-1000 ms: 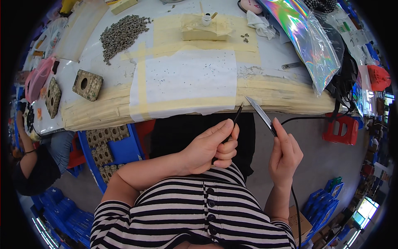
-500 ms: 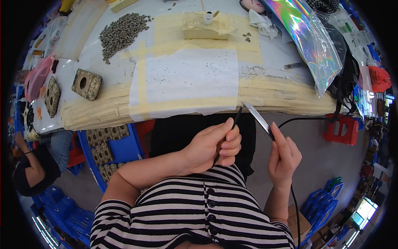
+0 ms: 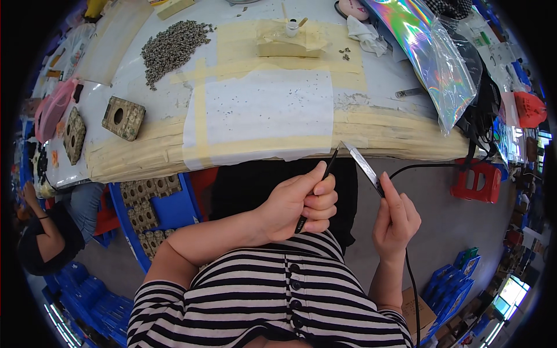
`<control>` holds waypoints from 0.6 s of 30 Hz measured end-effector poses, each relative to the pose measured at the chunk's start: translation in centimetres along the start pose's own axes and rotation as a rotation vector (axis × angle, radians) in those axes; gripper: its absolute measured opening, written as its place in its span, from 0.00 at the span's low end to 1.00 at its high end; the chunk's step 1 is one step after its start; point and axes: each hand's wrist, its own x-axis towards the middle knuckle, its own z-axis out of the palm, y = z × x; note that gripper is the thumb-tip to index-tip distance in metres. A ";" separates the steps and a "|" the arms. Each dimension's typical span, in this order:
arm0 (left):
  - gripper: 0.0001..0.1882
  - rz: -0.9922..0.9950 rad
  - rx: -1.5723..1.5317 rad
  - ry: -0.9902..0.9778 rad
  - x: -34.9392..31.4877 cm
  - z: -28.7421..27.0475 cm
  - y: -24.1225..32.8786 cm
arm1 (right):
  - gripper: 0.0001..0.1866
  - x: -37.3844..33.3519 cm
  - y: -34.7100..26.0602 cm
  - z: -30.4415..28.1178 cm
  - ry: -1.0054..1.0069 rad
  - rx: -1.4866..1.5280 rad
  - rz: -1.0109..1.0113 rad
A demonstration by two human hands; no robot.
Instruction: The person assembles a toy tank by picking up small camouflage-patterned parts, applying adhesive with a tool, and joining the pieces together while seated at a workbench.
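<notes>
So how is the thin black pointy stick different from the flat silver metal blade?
The thin black pointy stick is darker and slimmer; the flat silver metal blade is shiny and wider. The stick's tip leans right, the blade's leans left. The left hand wraps around the stick; the right hand pinches the blade's dark lower end. Both taper to a point.

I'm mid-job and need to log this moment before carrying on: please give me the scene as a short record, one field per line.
Left hand: gripping a slim black tool
Right hand: holding a knife-like silver tool
Tool tips: close together by the taped table edge; contact unclear
Mid-table: white sheet with scattered specks
Table, far left: pile of small metallic parts
Table, near left: two camouflage-patterned blocks
Below, left: blue tray holding similar blocks
</notes>
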 end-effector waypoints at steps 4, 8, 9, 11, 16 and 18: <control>0.24 -0.018 -0.026 -0.014 0.1 -0.1 0.0 | 0.19 0.0 -0.1 0.0 -0.021 -0.045 0.012; 0.24 -0.042 -0.049 -0.048 0.1 -0.4 0.2 | 0.15 -0.1 0.3 0.9 0.160 0.108 0.055; 0.24 -0.052 -0.044 -0.049 0.1 -0.3 0.3 | 0.15 0.0 0.5 1.2 0.245 0.179 0.066; 0.24 -0.062 0.000 -0.050 -0.1 -0.1 0.4 | 0.15 -0.3 0.2 0.3 0.218 0.269 0.233; 0.25 0.022 0.259 -0.243 -0.9 -0.2 -0.1 | 0.16 1.4 0.7 0.4 0.332 0.684 0.366; 0.23 0.083 0.407 -0.352 -1.2 -0.7 -0.2 | 0.14 3.5 0.0 0.6 0.389 0.800 0.365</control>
